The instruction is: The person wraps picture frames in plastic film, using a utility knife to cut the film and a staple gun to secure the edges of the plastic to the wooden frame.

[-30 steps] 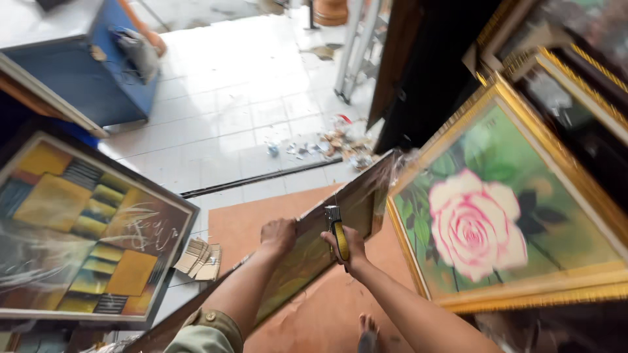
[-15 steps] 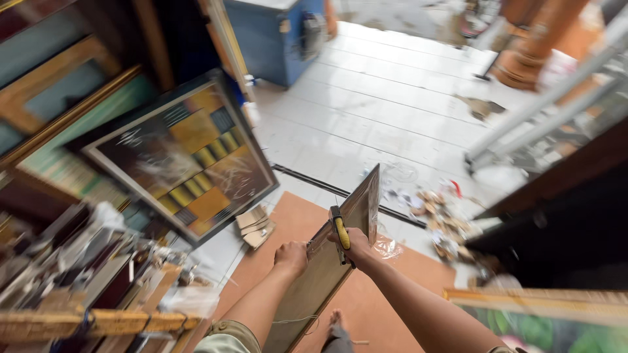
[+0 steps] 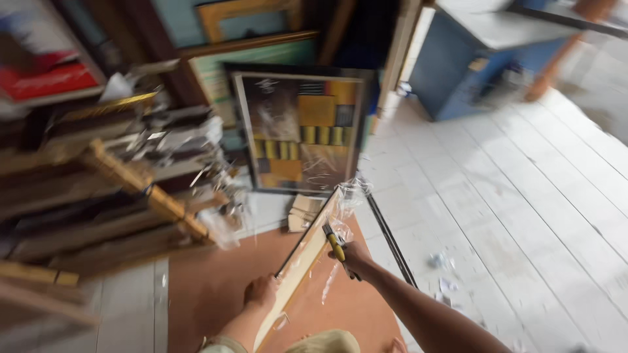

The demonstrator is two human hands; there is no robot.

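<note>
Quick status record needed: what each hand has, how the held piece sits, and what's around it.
left hand: grips the near side of the framed panel
right hand: holds a yellow-handled cutter against the panel's far side
panel: stood on edge, tilted, clear plastic wrap loose at its top
under it: brown board on the white tile floor
behind: abstract yellow-and-dark framed painting leaning upright
left side: stacked frame mouldings
far right: blue cabinet
</note>
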